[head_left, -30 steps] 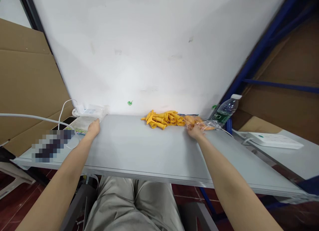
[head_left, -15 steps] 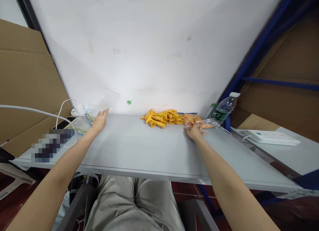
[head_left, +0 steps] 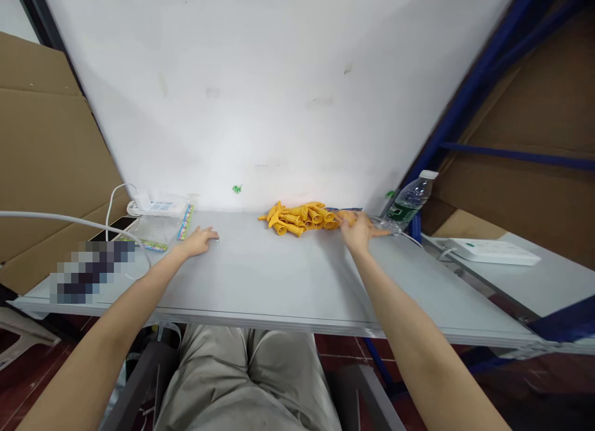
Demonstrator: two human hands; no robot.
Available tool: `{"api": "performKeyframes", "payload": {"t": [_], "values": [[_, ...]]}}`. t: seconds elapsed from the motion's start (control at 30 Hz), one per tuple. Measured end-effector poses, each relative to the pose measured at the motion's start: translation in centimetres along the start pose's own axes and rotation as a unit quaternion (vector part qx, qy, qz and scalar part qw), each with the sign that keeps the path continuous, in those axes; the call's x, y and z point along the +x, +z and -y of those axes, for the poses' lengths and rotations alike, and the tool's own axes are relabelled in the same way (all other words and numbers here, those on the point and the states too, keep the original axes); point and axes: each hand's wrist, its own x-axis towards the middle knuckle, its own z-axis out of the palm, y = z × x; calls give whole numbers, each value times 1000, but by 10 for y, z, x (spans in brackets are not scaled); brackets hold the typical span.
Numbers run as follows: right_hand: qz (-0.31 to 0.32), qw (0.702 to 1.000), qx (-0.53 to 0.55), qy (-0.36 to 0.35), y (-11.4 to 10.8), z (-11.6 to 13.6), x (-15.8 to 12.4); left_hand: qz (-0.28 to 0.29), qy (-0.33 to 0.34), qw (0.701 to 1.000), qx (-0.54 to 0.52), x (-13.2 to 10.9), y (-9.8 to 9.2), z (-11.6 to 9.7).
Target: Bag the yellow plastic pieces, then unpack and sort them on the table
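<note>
My left hand (head_left: 199,242) lies low over the grey tabletop, fingers stretched out and apart, with nothing visible in it. Just left of it is a flat clear plastic bag (head_left: 158,228) with a colourful printed edge. At the middle of the table, against the white panel, sits a pile of yellow plastic pieces (head_left: 302,217) with hollow, flared ends. My right hand (head_left: 356,234) reaches in where this pile meets some orange pieces (head_left: 379,231) by crumpled clear film. Its fingers are bent among the pieces and partly hidden, so their grip is unclear.
A water bottle (head_left: 413,198) leans at the right end near a blue rack post. Beyond it lies a white power strip (head_left: 493,252). On the left are a dark phone (head_left: 114,227), a white cable (head_left: 69,217) and a cardboard box (head_left: 46,152). The white panel (head_left: 279,96) rises behind.
My left hand has moved right and slightly down, away from the clear sheet it had by the panel; the printed bag lies flat. My right hand has shifted slightly up and left into the pieces.
</note>
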Motion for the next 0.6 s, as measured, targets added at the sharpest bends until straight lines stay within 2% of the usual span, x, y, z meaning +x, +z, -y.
{"api": "performKeyframes", "payload": {"t": [0.03,0.1,0.17,0.27,0.33,0.47,0.6], "values": [[-12,1000,7,-11,3,11,-2,-4,-20,1000,-24,3,0,0],[-30,995,58,-81,10,36,-13,-15,-62,996,-56,10,0,-4],[12,986,84,-143,19,61,-28,-29,-119,991,-60,17,1,-12],[96,985,30,-139,33,88,-56,-52,-223,972,-47,24,9,-29],[125,987,-32,-99,40,95,-71,-73,-249,965,-41,24,18,-38],[181,976,-81,-85,48,90,-86,-107,-234,965,-46,22,31,-43],[176,976,-76,-100,50,81,-85,-105,-215,969,-54,22,33,-39]]}}
